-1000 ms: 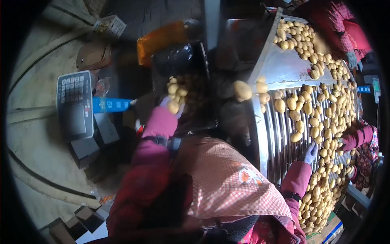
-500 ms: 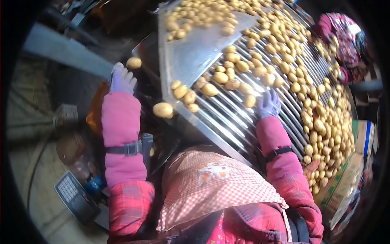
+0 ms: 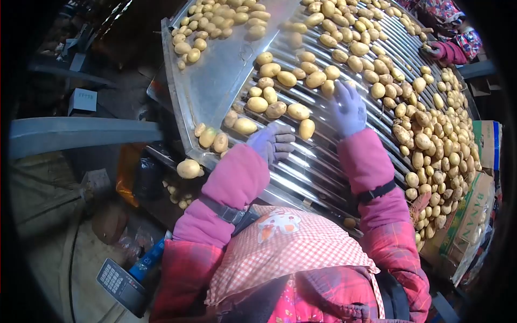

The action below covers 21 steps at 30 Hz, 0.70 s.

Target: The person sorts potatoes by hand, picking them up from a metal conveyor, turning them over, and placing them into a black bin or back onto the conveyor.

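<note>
My left hand (image 3: 272, 142), in a lilac glove with greyish fingers, is low over the near rollers with its fingers stretched to the right and nothing in them. A potato (image 3: 307, 129) lies just beyond those fingertips. Farther right, my right hand (image 3: 350, 110) reaches forward over the metal roller table (image 3: 318, 175), fingers extended. Its fingertips are right at a potato (image 3: 328, 89) in a loose group. Other yellow potatoes, such as one by the left wrist (image 3: 245, 126), rest across the rollers between the hands and the metal plate (image 3: 215, 86).
A dense heap of potatoes (image 3: 431, 145) covers the table's right side. Cardboard boxes (image 3: 468, 226) stand beyond it. Another person's sleeve (image 3: 449, 52) reaches in at the upper right. A grey beam (image 3: 86, 134) and a keypad device (image 3: 121, 282) are on the left.
My left hand has swung right from beyond the table's left edge onto the rollers. My right hand has moved forward to the potatoes. The potato near my left hand is gone from there.
</note>
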### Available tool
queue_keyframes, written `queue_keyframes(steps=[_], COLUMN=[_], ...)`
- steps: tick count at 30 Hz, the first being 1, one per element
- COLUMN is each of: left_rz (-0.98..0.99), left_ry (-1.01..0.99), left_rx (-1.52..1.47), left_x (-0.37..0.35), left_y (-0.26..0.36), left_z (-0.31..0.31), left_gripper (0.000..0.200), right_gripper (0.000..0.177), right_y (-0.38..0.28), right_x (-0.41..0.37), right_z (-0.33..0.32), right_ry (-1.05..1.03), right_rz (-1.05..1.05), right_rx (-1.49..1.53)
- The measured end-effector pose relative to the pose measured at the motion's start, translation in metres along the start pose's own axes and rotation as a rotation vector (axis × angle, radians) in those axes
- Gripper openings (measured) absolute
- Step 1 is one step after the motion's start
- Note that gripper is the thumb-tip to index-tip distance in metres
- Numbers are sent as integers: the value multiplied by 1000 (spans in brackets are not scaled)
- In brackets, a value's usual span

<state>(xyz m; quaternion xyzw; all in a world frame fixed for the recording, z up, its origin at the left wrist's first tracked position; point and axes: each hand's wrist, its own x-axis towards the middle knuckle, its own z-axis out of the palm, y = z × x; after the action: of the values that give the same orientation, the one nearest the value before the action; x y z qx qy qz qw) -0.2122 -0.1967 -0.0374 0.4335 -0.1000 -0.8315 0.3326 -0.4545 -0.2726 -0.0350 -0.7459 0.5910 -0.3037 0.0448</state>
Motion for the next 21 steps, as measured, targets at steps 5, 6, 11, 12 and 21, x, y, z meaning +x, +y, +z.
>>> queue_keyframes(steps=[5,6,11,12,21], left_rz=[-61,-82,-120,-129,50], left_ry=[-15,-12,27,27,18], left_rx=[-204,-182,-192,-196,-231], left_x=[15,15,10,7,3], left_y=[-3,-3,7,9,6], left_z=[-20,-19,-4,3,-1], left_gripper=[41,39,42,42,40], right_gripper=[61,58,55,52,47], right_y=[5,5,-6,-25,-37], right_x=[19,24,4,-10,-52], right_z=[28,31,13,11,3], right_ry=[-240,-217,-313,-354,-370], right_rz=[-20,-17,144,204,-243], right_rx=[-267,-251,441,834,124])
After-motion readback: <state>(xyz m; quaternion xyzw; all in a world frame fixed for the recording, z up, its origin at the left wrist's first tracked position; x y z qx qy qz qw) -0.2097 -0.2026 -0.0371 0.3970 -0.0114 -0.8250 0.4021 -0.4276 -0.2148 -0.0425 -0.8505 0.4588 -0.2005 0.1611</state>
